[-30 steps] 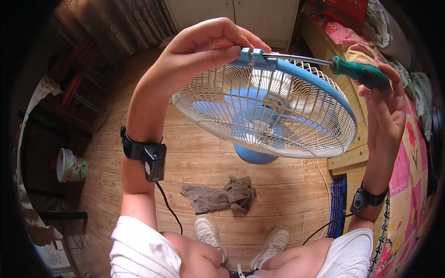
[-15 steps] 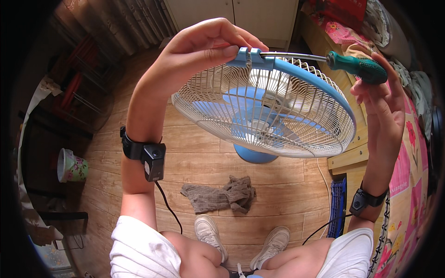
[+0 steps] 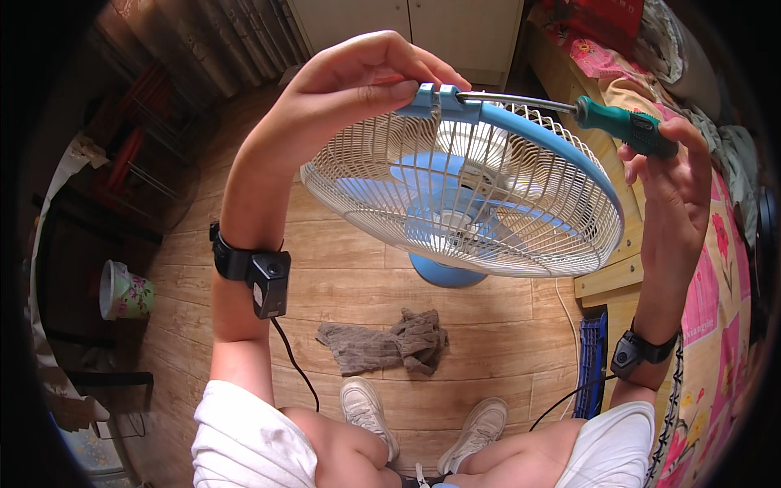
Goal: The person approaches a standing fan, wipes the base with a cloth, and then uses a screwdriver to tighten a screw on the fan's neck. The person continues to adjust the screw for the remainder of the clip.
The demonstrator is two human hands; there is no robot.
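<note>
The left hand (image 3: 358, 93) pinches the blue clip (image 3: 439, 99) on the fan guard (image 3: 480, 203) rim, while the right hand (image 3: 671, 175) grips the green-handled screwdriver (image 3: 626, 126) — its shaft lying level, tip pointing left into the clip, seemingly seated on a screw.

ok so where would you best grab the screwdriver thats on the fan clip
Grip the green handle, coming from the person's right side. The screwdriver lies nearly level with its thin metal shaft pointing left into the blue clip, so only the thick handle end is free; the right hand already holds it there.
</note>
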